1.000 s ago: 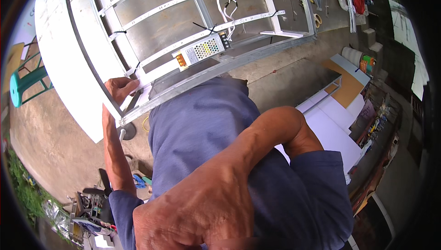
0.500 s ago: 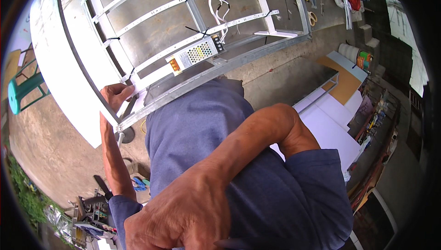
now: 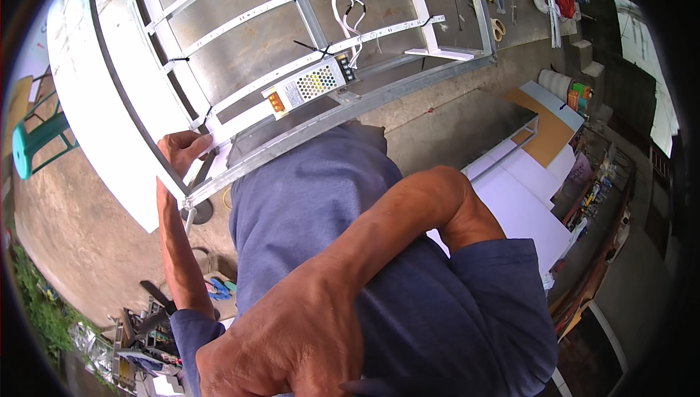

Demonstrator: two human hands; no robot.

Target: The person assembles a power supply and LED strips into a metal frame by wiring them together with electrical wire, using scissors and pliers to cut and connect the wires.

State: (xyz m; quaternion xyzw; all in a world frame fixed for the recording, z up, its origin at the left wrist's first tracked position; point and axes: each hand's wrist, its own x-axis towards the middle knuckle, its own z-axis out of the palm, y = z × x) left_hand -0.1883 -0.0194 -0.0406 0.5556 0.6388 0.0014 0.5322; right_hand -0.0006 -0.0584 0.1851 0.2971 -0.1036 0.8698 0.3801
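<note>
Left hand (image 3: 182, 150): narrow, thumb and fingers drawn together, touching the end of a white bar (image 3: 244, 120) near the corner of a metal frame (image 3: 313, 127); what, if anything, lies between the fingertips cannot be told. Right hand (image 3: 284, 346): bent at the wrist, its back uppermost, well apart from the left hand and nearest a dark blue shirt (image 3: 321, 193); its fingers are mostly cut off by the lower picture edge, so whether it is wide, narrow or holding anything cannot be told. The frame extends beyond and to the right of the left hand. In line with the bar, right of that hand, sits a perforated power supply (image 3: 313, 85) with an orange terminal end. Beyond it, a white light strip (image 3: 394, 30) crosses the frame, secured with black ties, and white wires (image 3: 356, 54) hang near the supply's far end. To the left of the left hand are a large white panel (image 3: 109, 134) and, farther out, a green stool (image 3: 23, 150).
</note>
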